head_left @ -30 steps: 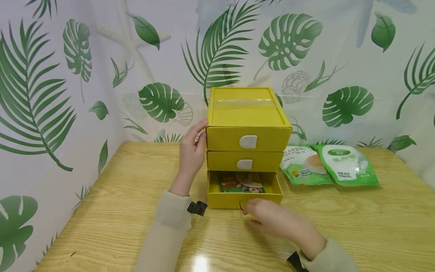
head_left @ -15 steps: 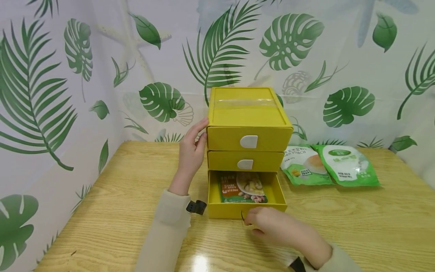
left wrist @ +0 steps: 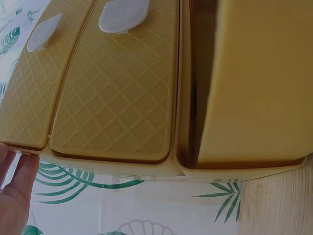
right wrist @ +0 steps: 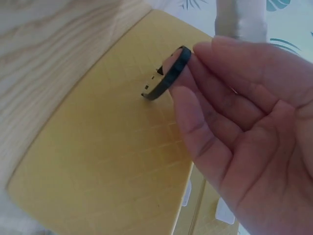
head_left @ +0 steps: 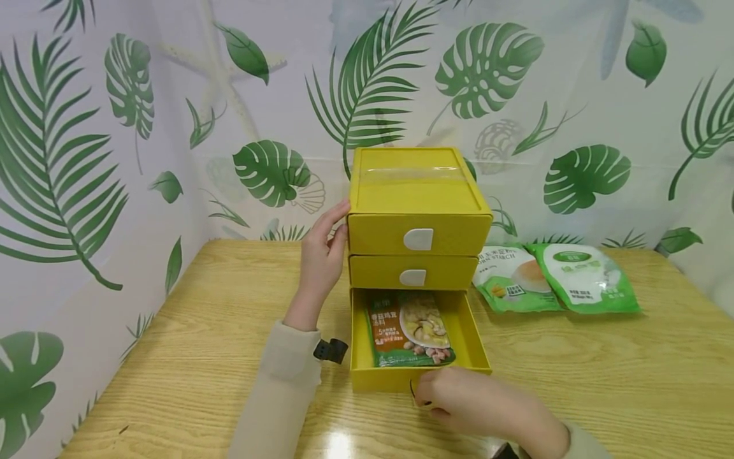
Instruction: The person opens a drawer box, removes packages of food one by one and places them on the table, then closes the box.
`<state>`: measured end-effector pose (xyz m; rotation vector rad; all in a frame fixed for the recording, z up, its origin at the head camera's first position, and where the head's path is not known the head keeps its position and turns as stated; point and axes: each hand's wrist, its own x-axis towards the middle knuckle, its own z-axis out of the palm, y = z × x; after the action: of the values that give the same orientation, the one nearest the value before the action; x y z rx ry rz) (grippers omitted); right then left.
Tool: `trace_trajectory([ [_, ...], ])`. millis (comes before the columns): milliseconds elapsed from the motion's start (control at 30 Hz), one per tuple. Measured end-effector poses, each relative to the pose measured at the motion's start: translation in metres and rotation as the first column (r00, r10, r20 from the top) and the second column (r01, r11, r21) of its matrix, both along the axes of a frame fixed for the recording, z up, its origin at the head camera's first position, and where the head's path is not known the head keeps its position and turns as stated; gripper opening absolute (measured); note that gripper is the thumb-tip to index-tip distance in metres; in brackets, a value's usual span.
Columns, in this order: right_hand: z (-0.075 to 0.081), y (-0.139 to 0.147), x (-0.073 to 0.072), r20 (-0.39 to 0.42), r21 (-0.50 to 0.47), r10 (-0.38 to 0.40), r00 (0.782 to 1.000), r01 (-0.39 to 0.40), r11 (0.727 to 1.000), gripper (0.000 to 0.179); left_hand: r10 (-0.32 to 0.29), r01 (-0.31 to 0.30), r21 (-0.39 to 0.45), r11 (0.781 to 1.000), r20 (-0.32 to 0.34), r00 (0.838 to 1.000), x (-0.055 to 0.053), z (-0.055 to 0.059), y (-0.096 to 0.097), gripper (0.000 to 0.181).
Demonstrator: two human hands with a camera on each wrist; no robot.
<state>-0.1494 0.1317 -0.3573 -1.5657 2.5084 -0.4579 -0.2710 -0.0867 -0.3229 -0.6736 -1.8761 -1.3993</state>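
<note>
A yellow three-drawer storage box (head_left: 418, 185) stands on the table. Its bottom drawer (head_left: 375, 380) is pulled out, and a soup-seasoning packet (head_left: 410, 328) with a bowl pictured on it lies inside. My right hand (head_left: 464, 401) is at the drawer's front. In the right wrist view, its fingers (right wrist: 188, 117) hook into a dark curved drawer handle (right wrist: 171, 78). My left hand (head_left: 322, 258) presses its fingertips against the box's left side near the top. The left wrist view shows only part of those fingers (left wrist: 22, 181), against the box's side edge.
Two green-and-white starch packets (head_left: 516, 280) lie on the wooden table (head_left: 229, 370), right of the box. The two upper drawers are closed and have white handles (head_left: 418, 239). A leaf-printed cloth (head_left: 401, 76) hangs behind the table.
My right hand has drawn the bottom drawer further toward me, so more of the seasoning packet shows. My left hand has stayed on the box's side.
</note>
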Motion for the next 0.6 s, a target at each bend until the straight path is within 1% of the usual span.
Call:
trace_trajectory([
  [167, 0.0001, 0.0004, 0.0040, -0.024, -0.016, 0.021, 1.000, -0.021, 1.000, 0.037, 0.002, -0.002, 0.002, 1.000, -0.013, 1.000, -0.0003, -0.0001, 0.0003, 0.029],
  [367, -0.0004, 0.0000, 0.0050, -0.047, -0.024, 0.035, 0.998, -0.036, 0.999, 0.036, 0.003, -0.003, 0.002, 1.000, -0.019, 1.000, 0.0000, -0.0001, -0.0002, 0.029],
  [467, 0.0002, -0.0001, 0.0049, -0.026, -0.027, 0.034, 0.999, -0.035, 0.999, 0.035, 0.001, -0.001, 0.005, 1.000, -0.017, 1.000, 0.0001, -0.0003, -0.0001, 0.029],
  [567, 0.0024, 0.0011, 0.0043, 0.026, -0.049, 0.029, 0.999, -0.027, 0.998, 0.035, 0.001, -0.001, 0.010, 1.000, -0.020, 1.000, -0.0004, -0.0002, 0.0007, 0.029],
  [600, 0.0036, 0.0020, 0.0041, 0.045, -0.056, 0.024, 0.999, -0.021, 0.998, 0.033, 0.002, -0.001, 0.009, 1.000, -0.023, 1.000, -0.0008, -0.0004, 0.0013, 0.029],
])
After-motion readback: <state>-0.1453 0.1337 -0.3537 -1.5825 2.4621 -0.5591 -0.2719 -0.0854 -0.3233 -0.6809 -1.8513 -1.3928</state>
